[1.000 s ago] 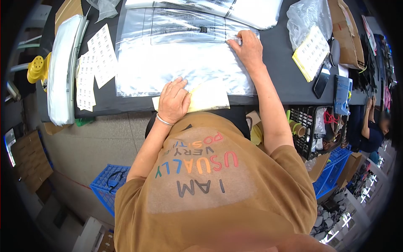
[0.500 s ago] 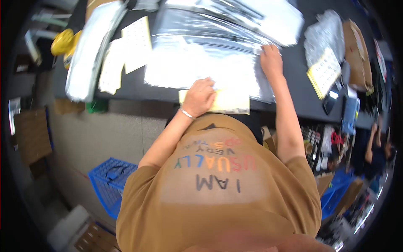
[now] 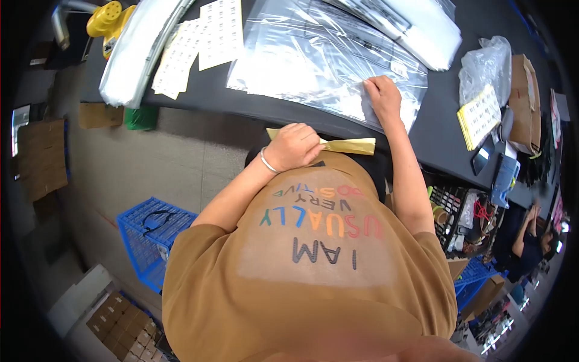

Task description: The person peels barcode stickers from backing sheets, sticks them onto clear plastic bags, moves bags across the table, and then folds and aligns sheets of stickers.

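My left hand point(image 3: 294, 146), with a bracelet at its wrist, is closed around a yellow-backed sheet point(image 3: 350, 146) in front of my waist. The sheet is bent and seen nearly edge-on. My right hand point(image 3: 385, 99) is over the clear plastic bag point(image 3: 289, 66) lying flat on the table. Its fingers are curled and pressed together, and whatever sits between the fingertips is too small to make out. A small white label point(image 3: 398, 69) shows on the bag just beyond that hand.
More plastic bags point(image 3: 416, 36) are stacked behind. Label sheets point(image 3: 221, 33) and a plastic bundle point(image 3: 136, 54) lie left, near a yellow object point(image 3: 108, 21). Right are a yellow-edged label stack point(image 3: 479, 117), phone point(image 3: 483, 157) and cardboard box point(image 3: 523, 102). A blue crate point(image 3: 148, 241) stands on the floor.
My right hand has moved from beside the label toward my body. My left hand has drawn the yellow sheet off the table edge and tilted it. The whole view has shifted slightly.
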`<state>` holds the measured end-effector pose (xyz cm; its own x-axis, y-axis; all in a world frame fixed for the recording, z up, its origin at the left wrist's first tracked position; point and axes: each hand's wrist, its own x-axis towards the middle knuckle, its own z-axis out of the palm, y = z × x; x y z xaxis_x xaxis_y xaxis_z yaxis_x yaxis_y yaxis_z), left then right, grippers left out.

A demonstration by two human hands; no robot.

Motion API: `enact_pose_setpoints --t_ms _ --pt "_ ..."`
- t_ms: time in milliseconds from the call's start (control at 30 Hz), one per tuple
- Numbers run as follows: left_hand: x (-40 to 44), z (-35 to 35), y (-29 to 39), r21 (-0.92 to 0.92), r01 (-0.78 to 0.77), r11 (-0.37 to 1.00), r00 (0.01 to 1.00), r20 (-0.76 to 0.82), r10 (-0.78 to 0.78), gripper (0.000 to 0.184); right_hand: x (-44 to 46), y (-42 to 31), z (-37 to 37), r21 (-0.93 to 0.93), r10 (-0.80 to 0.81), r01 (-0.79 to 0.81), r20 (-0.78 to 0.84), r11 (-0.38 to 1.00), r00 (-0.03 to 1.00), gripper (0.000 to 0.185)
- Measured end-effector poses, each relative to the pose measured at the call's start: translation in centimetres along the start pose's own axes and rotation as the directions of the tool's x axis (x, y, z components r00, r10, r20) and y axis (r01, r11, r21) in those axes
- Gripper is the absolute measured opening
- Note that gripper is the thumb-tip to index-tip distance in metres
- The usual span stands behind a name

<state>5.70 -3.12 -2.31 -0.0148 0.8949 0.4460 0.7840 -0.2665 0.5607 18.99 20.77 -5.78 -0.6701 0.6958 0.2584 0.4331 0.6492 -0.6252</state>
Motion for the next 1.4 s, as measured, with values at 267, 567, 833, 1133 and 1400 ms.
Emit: enact_pose_setpoints --t_ms 267,567,833,1133,1400 --pt "1.9 0.5 -0.3 0.088 -0.018 0.996 0.999 0.030 0.016 0.013 1.9 -0.4 -0.8 0.067 0.295 -0.307 0.142 0.949 0.945 0.041" --pt "2.2 2.4 -2.9 0.240 0.185 0.953 0.982 -0.006 -0.189 0.012 5.9 -1.8 -4.0 0.089 -0.085 0.087 -0.027 0.992 0.996 0.030" --pt "2.2 2.4 -2.7 0.249 0.232 0.940 0.969 0.021 -0.245 0.013 24.9 9.9 -7.0 -0.269 0.057 -0.098 -0.155 0.958 0.986 0.041" --pt "2.4 2.5 -2.4 0.279 0.268 0.922 0.959 0.010 -0.282 0.014 30.6 15.3 -3.7 -0.565 0.171 -0.228 -0.152 0.793 0.973 0.045" --pt "2.3 2.4 -2.5 0.266 0.248 0.931 0.968 -0.038 -0.247 0.013 29.1 13.9 -8.2 -0.589 -0.079 0.008 -0.095 0.808 0.992 0.022"
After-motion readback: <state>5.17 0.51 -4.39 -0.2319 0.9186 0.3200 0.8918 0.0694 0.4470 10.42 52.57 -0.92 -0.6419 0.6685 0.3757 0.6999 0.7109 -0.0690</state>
